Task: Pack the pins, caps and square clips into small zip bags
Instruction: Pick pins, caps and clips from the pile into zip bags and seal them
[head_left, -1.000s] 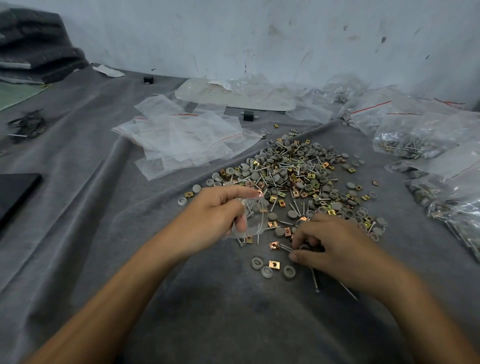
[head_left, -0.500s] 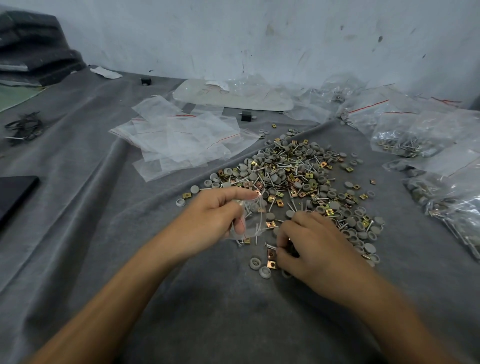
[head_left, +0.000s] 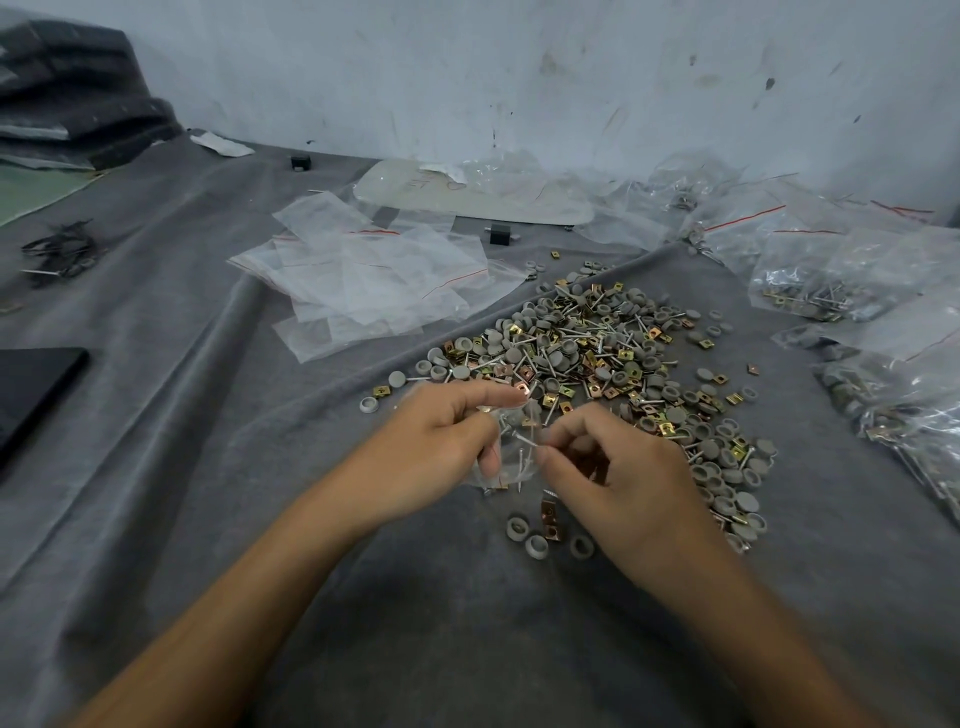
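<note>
1. Grey cloth (head_left: 457, 634) covered the bench, lying bare nearest the person, where both forearms reached in.
2. Three grey caps (head_left: 536, 545) and a brass square clip (head_left: 548, 515) lay loose just in front of the wrists.
3. Beyond them the left hand (head_left: 441, 447) gripped a small zip bag (head_left: 511, 465) by its mouth, while the right hand (head_left: 623, 467) pinched a pin (head_left: 523, 441) at the opening.
4. Just behind the hands spread the pile (head_left: 597, 353) of pins, caps and clips.
5. To the left ran open cloth with a long fold, and a flat black object (head_left: 31, 384) sat at that edge.
6. Farther back lay empty bags (head_left: 374, 280). Filled bags (head_left: 810, 280) crowded the right edge.
7. Behind everything stood a scuffed white wall (head_left: 519, 78), with folded dark fabric (head_left: 67, 93) in the far left corner.
</note>
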